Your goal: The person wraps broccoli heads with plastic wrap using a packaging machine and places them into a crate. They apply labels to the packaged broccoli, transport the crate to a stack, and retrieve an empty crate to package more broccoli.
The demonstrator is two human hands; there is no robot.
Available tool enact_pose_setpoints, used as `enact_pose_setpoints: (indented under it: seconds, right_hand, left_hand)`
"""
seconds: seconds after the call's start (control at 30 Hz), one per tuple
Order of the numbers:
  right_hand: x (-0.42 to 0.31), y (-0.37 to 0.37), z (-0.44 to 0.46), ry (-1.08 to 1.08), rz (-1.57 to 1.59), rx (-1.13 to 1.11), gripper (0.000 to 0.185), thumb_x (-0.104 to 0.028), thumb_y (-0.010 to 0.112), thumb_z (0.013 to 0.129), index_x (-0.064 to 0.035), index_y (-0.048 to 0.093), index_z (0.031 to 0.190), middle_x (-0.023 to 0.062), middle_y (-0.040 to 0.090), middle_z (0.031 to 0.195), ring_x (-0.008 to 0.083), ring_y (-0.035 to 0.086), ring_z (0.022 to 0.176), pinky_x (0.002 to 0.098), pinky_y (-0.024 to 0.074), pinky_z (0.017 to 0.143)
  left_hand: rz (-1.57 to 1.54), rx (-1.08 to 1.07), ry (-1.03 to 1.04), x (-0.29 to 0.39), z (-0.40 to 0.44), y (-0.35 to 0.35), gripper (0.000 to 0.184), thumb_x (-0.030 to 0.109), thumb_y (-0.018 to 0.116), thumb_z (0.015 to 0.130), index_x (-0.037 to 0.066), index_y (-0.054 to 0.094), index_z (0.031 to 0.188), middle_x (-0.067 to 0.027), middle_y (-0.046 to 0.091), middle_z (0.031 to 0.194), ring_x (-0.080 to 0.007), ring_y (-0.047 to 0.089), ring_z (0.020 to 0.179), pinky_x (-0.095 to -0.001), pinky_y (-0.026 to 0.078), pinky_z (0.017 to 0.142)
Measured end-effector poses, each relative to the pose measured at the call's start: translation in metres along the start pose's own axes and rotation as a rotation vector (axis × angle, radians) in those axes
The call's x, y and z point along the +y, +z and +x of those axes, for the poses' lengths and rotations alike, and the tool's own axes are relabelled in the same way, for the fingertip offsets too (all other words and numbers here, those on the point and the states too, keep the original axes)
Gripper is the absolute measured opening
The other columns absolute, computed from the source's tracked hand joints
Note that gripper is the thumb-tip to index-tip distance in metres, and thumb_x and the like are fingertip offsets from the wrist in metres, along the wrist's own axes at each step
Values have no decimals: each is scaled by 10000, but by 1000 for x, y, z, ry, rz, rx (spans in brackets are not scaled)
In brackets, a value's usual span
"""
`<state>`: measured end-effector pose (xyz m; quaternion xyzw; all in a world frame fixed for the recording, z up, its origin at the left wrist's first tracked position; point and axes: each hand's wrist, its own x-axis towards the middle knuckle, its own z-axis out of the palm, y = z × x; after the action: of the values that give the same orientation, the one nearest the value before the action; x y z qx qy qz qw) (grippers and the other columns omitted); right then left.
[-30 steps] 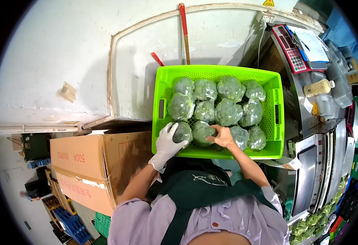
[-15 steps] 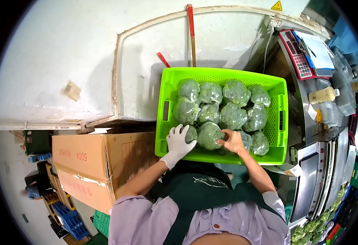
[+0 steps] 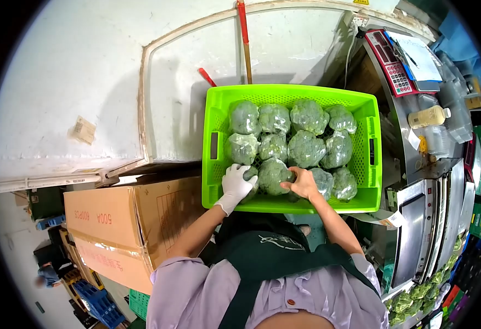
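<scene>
A bright green plastic crate (image 3: pixel 292 206) holds several plastic-wrapped broccoli heads in rows. My left hand (image 3: pixel 235 185), in a white glove, is closed around the left side of a wrapped broccoli head (image 3: pixel 251 178) in the crate's near left corner. My bare right hand (image 3: pixel 304 183) grips the right side of the larger broccoli head (image 3: pixel 274 176) beside it, fingers curled inward. To the right of that hand sit another broccoli head (image 3: pixel 322 182) and one more wrapped head (image 3: pixel 344 184). My fingertips are partly hidden between the heads.
A cardboard box (image 3: pixel 106 216) stands left of the crate. On the right, a metal counter carries a red scale (image 3: pixel 389 63), a clipboard (image 3: pixel 416 57) and a bottle (image 3: pixel 429 117). A wrapping machine (image 3: pixel 416 236) is nearer. A red-handled stick (image 3: pixel 243 33) leans on the wall.
The view has shifted, so the crate appears slightly further left and higher. My left hand's fingers have drawn closer together around the corner head. My right hand stays at the larger head.
</scene>
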<state>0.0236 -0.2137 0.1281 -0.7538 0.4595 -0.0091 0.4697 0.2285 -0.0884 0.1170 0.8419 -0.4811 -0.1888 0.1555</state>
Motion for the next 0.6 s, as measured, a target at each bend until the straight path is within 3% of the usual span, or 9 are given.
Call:
enact_pose_setpoints:
  seconds: [0.17, 0.23, 0.27, 0.3, 0.37, 0.43, 0.5, 0.53, 0.6]
  right_hand:
    - [-23, -11, -11, 107, -196, -111, 758, -413, 773, 622, 10, 509, 1193, 210, 625, 998, 351, 604, 909, 405, 468, 808]
    - [-22, -16, -17, -79, -202, -45, 810, -485, 725, 669, -2, 445, 1255, 221, 582, 1100, 377, 560, 1000, 422, 439, 868]
    - [-24, -17, -18, -124, -205, 28, 772, -513, 660, 732, -6, 433, 1269, 233, 498, 1225, 397, 480, 1114, 424, 410, 917]
    - [-27, -14, -15, -122, -202, 29, 772, -513, 660, 732, -6, 433, 1269, 233, 498, 1225, 397, 480, 1114, 424, 410, 917]
    - [-37, -7, -7, -349, -287, 322, 733, -495, 606, 787, -13, 399, 1299, 241, 428, 1294, 402, 419, 1177, 425, 387, 951]
    - [-42, 15, 3, -444, -395, 328, 693, -502, 575, 796, -57, 396, 1296, 256, 353, 1335, 418, 362, 1205, 485, 322, 999]
    - [-34, 47, 2, -526, -573, 157, 715, -521, 596, 765, -66, 413, 1285, 260, 360, 1310, 432, 359, 1198, 522, 328, 971]
    - [-31, 51, 0, -571, -601, 169, 720, -520, 614, 746, -82, 412, 1280, 265, 362, 1295, 435, 362, 1189, 520, 340, 962]
    - [-24, 51, 10, -594, -577, 213, 646, -450, 635, 734, -88, 445, 1235, 234, 401, 1260, 402, 399, 1152, 491, 388, 919]
  left_hand:
    - [-26, 75, 122, -8, -3, -3, 387, 342, 708, 667, 144, 635, 992, -70, 568, 1012, -276, 541, 955, -393, 462, 774]
    - [-186, 122, 180, -11, 0, -19, 358, 259, 727, 678, 93, 637, 982, -114, 605, 1002, -310, 571, 934, -390, 468, 810]
    - [-123, 269, 234, -11, 1, -25, 362, 252, 715, 697, 80, 629, 1003, -130, 590, 1047, -320, 559, 967, -400, 455, 838]
    - [-58, 413, 289, 1, 2, -45, 365, 245, 702, 715, 67, 620, 1023, -145, 575, 1092, -330, 546, 1000, -410, 443, 866]
    - [-69, 486, 364, 14, 26, -67, 387, 262, 677, 742, 51, 590, 1055, -176, 517, 1172, -356, 504, 1043, -428, 417, 877]
    - [-22, 317, 381, 5, 52, -55, 518, 317, 660, 750, 64, 511, 1177, -206, 394, 1296, -402, 364, 1188, -460, 307, 988]
    - [-61, 274, 510, 8, 53, -21, 548, 345, 658, 737, 77, 500, 1189, -182, 373, 1320, -442, 294, 1220, -532, 240, 1010]
    - [-1, 209, 541, 15, 51, -17, 550, 350, 666, 722, 87, 511, 1180, -152, 387, 1313, -459, 270, 1224, -603, 214, 985]
    - [60, 261, 543, 12, 59, -3, 505, 312, 654, 744, 81, 526, 1175, -133, 401, 1297, -436, 266, 1234, -631, 221, 964]
